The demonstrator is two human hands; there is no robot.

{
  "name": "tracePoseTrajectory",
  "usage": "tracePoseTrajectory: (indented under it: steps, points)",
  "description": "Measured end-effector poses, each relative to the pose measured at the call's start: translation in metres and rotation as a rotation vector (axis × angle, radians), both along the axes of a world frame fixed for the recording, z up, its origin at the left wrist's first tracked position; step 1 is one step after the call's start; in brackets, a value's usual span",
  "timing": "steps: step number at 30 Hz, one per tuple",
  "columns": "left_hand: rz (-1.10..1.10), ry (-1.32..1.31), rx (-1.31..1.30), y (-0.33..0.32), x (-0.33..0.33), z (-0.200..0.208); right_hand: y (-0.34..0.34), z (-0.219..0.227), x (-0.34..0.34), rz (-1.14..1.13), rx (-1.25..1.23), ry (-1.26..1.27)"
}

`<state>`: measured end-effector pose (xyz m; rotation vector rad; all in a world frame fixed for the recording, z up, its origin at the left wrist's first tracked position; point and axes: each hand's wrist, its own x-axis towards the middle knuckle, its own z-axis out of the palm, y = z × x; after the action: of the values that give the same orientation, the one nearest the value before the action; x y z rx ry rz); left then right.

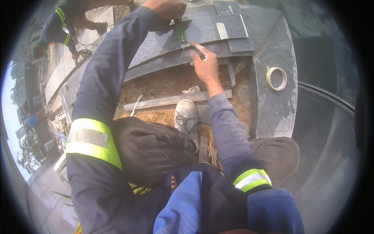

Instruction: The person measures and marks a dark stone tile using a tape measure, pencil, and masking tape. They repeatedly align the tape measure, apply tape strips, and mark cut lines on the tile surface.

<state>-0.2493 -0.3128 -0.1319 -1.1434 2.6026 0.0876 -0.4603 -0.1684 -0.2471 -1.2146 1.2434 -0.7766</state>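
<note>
At the top edge, my left hand (167, 7) is closed, its fingers partly cut off by the picture's edge. From beneath it sticks out a narrow dark strip with green on it (181, 32), which looks held in that hand and lies over a grey stone slab (156, 46). Its exact kind does not show. My right hand (206, 66) is open, with the index finger stretched toward the slab's near edge by the strip's end. Nothing is visible in it. Smaller grey stone pieces (235, 27) lie on the slab to the right of the strip.
A roll of pale tape (276, 78) rests on the grey stone border (269, 113) at right. Below the slab, a long bar (175, 100) lies across bare earth near my shoe (187, 117). Another person (58, 27) bends over slabs at upper left. Dark glossy panels stand far right.
</note>
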Motion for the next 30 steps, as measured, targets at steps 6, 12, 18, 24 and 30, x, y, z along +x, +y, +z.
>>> tracePoseTrajectory:
  steps: [6, 12, 18, 24, 30]
  points:
    - [-0.030, 0.049, 0.018, 0.005, -0.008, 0.009, 0.003, 0.001, 0.000, 0.060, -0.032, 0.038]
    - [0.000, 0.027, -0.012, 0.006, -0.002, 0.003, 0.002, -0.003, 0.000, 0.095, -0.006, 0.020]
    - [0.038, 0.062, 0.029, 0.007, -0.004, 0.006, 0.002, 0.003, -0.001, 0.056, 0.077, -0.059]
    - [0.044, 0.030, 0.055, 0.009, -0.012, 0.014, 0.000, 0.005, -0.003, 0.021, 0.138, -0.124]
    - [-0.011, 0.041, -0.008, 0.010, -0.004, 0.004, -0.003, 0.002, 0.001, -0.008, 0.162, -0.212]
